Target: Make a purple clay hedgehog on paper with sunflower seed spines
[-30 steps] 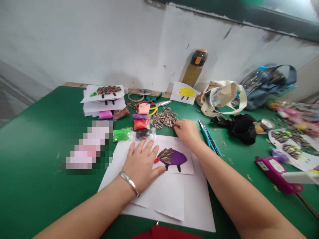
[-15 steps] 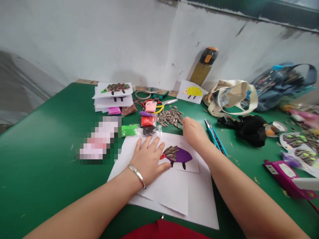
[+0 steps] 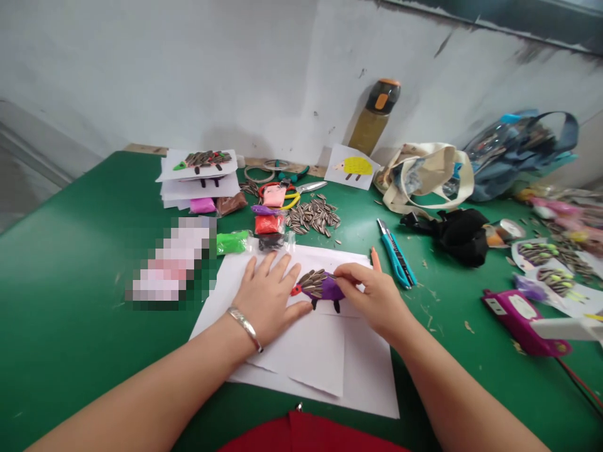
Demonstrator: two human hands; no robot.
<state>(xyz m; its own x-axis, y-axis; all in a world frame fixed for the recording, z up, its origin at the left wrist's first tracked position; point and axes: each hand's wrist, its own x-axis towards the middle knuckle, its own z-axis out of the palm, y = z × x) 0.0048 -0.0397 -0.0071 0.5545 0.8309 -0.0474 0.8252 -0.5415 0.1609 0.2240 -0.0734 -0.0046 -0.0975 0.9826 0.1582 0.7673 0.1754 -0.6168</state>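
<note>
My left hand (image 3: pixel 264 298) lies flat with spread fingers on white paper sheets (image 3: pixel 306 361), its thumb beside a hedgehog picture. The hedgehog has a purple clay body (image 3: pixel 331 289), a red face (image 3: pixel 296 289) and black legs. Striped sunflower seeds (image 3: pixel 312 282) overlap on the part of the body nearest the face. Over the body's right side, my right hand (image 3: pixel 372 292) pinches a sunflower seed (image 3: pixel 331 275) at its fingertips, covering the tail end. Beyond the paper is a loose pile of sunflower seeds (image 3: pixel 315 215).
Clay packets, green (image 3: pixel 233 242) and red (image 3: pixel 268 223), sit behind the paper near scissors (image 3: pixel 308 188). To the right lie an orange stick (image 3: pixel 375 258), a blue utility knife (image 3: pixel 396 254), a black pouch (image 3: pixel 461 238) and a magenta glue gun (image 3: pixel 522 323). A bottle (image 3: pixel 374 119) stands by the wall.
My right hand has come from the edge of the seed pile back to the purple body with a seed. The left hand stays on the paper; the view has shifted slightly.
</note>
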